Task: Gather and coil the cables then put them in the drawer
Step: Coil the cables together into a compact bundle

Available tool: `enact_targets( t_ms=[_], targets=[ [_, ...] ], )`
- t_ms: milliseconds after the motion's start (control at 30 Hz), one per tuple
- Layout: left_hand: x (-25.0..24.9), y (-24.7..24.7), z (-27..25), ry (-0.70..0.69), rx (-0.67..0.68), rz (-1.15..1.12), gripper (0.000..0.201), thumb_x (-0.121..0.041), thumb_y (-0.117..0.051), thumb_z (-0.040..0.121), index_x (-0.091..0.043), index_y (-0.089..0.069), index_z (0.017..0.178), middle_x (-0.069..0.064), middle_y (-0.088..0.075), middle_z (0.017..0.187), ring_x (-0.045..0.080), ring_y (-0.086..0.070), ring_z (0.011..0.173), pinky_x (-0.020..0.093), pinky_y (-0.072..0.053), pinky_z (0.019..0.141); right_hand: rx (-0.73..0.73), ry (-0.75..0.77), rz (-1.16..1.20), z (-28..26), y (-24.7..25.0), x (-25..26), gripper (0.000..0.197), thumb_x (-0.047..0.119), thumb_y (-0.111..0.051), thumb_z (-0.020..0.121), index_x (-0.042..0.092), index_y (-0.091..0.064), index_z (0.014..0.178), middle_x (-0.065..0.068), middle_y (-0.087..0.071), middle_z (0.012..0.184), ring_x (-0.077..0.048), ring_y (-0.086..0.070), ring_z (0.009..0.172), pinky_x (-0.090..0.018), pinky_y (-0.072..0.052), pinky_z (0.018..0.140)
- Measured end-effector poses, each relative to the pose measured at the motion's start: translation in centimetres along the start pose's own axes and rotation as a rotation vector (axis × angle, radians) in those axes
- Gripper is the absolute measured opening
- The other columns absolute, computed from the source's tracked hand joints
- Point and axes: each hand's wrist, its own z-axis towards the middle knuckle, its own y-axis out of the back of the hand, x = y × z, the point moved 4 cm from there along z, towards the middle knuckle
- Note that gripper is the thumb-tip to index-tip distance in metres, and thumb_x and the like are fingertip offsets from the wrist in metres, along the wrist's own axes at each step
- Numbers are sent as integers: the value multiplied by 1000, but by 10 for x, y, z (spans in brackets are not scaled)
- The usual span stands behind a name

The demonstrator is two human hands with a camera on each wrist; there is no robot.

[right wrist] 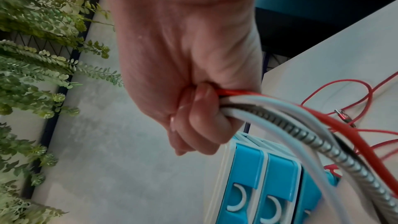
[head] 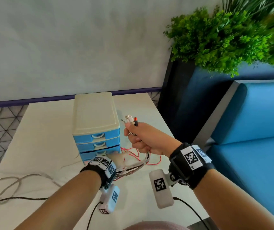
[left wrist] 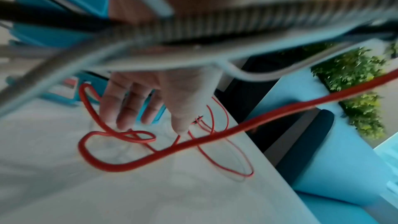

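My right hand (head: 140, 136) is raised beside the drawer unit (head: 96, 122) and grips a bundle of cables; their plug ends (head: 131, 120) stick up from the fist. In the right wrist view the right hand (right wrist: 193, 108) holds red, white and metal-braided cables (right wrist: 280, 113). The bundle hangs down and runs left under my left wrist. My left hand (head: 118, 159) is low in front of the bottom drawer (head: 99, 152). Its fingers (left wrist: 129, 108) are straight, and their tips reach the loose red cable loops (left wrist: 120, 168) on the table (head: 41, 130).
A grey cable (head: 16, 181) and a thin black one (head: 16, 198) lie loose on the left of the table. The table's right edge drops to a blue sofa (head: 257, 130). A green plant (head: 232, 39) hangs above the sofa, and a wall stands behind the drawers.
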Motion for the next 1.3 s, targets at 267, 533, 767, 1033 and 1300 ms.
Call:
enact_targets(
  t_ms=[267,533,767,1033,1300],
  targets=[
    [53,0,-27,86,-103,5,25,-4,-52,80,-25,-64,74,-4,-58,73,27,-63,85,28,-43,70,35,25,-53,12,-13,7,33,42,-37,102,15,-52,92,8,-30,57,-3,-24,41,-16,-18,38],
    [165,44,-118,560,-257,-85,35,-15,-46,97,1,-53,128,21,-56,131,36,-55,119,27,-53,81,161,57,-23,38,-48,19,33,42,-39,102,14,-54,92,9,-29,55,-2,-23,40,-13,-20,33],
    [195,137,-179,749,-627,-7,23,-3,-46,90,6,-60,107,20,-65,106,34,-64,93,35,-50,71,256,66,-88,50,-82,21,34,42,-39,102,12,-53,97,7,-29,58,-4,-23,43,-15,-21,34],
    [187,138,-165,504,-666,-82,53,-19,-51,91,-8,-35,140,18,-4,155,39,-50,121,42,-44,99,191,102,-12,53,-91,24,33,42,-39,102,12,-52,97,6,-30,57,-6,-24,44,-18,-19,40],
    [61,113,-170,-221,-754,-739,41,-32,-33,102,-15,-64,83,3,-69,86,10,-66,81,26,-52,82,150,266,301,50,-84,30,29,36,-36,104,12,-45,90,2,-33,58,-8,-28,41,-20,-27,38]
  ],
)
